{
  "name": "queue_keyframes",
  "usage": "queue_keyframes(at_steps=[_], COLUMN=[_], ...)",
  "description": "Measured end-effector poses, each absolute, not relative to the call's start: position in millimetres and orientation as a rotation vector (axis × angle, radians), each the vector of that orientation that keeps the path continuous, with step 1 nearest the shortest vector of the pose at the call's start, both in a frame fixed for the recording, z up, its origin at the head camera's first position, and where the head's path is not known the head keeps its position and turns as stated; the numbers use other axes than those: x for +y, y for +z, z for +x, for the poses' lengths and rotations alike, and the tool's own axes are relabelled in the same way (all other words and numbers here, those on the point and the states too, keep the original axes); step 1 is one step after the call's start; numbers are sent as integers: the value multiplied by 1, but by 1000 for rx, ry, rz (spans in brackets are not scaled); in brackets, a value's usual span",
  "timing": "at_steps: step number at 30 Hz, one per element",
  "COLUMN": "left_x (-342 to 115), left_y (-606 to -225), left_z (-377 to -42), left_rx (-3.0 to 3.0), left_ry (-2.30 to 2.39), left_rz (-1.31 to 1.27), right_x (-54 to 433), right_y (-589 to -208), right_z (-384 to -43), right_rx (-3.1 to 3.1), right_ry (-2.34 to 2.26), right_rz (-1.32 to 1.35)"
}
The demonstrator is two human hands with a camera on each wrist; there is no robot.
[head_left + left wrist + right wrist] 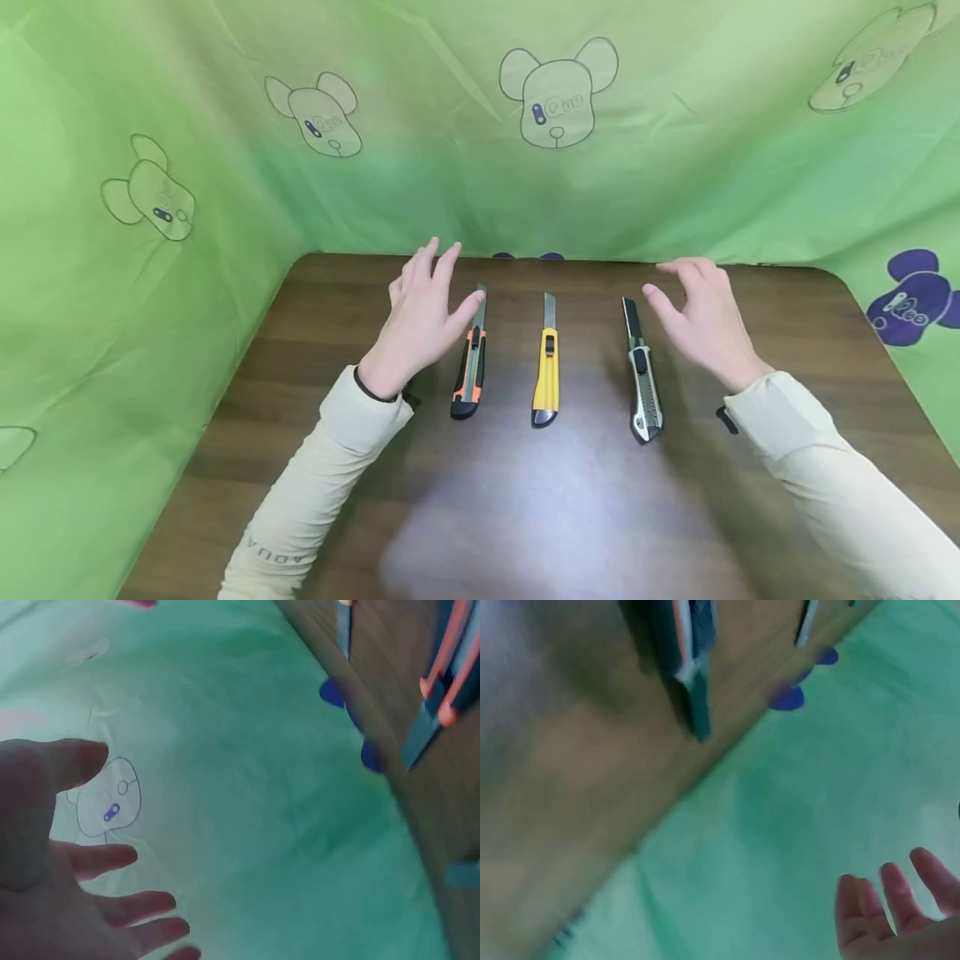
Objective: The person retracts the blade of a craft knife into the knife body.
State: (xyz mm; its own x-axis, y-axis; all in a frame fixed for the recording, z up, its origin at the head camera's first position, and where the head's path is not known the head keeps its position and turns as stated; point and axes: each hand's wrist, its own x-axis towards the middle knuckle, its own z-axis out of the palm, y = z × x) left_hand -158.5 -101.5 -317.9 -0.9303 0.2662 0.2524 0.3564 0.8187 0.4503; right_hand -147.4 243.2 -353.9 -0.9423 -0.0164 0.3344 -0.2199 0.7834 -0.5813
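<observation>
Three utility knives lie apart in a row on the table, blades extended and pointing away from me. The left one is an orange-and-black utility knife [470, 372], the middle one a yellow utility knife [547, 375], the right one a silver-grey utility knife [643, 383]. My left hand [422, 315] hovers beside the orange-and-black knife, fingers spread, its thumb overlapping the blade tip in the head view. To the right of the silver-grey knife my right hand [705, 321] is held with relaxed fingers and thumb apart. Neither hand holds anything.
The brown wooden table [300, 350] has rounded far corners. A green cloth [420, 192] printed with bear heads hangs along its back and sides. Bright light reflects off the tabletop near the front.
</observation>
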Motion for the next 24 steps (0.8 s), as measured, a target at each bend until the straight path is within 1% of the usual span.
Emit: queue_keyframes(at_steps=[5, 9, 12, 16, 20, 24], left_x=[-94, -86, -82, -71, -52, -27], left_y=[-331, -341, -348, -356, -364, -376], left_z=[-159, -157, -155, -149, -140, -131], left_rx=[-2696, -2665, -2730, -2894, -2968, -2980], left_ry=[-982, -1086, -1242, -1542, -1715, -1839], left_rz=[-419, -395, -387, -382, -418, -443], right_x=[251, 264, 276, 287, 287, 283], right_y=[-376, -389, -395, -399, -402, -402], right_z=[-140, -132, -132, -131, -128, -125], right_rx=[-2680, -2767, -2869, -3072, -3174, -3163], right_ry=[1046, 1066, 1130, 1300, 1390, 1393], right_rz=[-85, -219, -221, -152, -133, -172])
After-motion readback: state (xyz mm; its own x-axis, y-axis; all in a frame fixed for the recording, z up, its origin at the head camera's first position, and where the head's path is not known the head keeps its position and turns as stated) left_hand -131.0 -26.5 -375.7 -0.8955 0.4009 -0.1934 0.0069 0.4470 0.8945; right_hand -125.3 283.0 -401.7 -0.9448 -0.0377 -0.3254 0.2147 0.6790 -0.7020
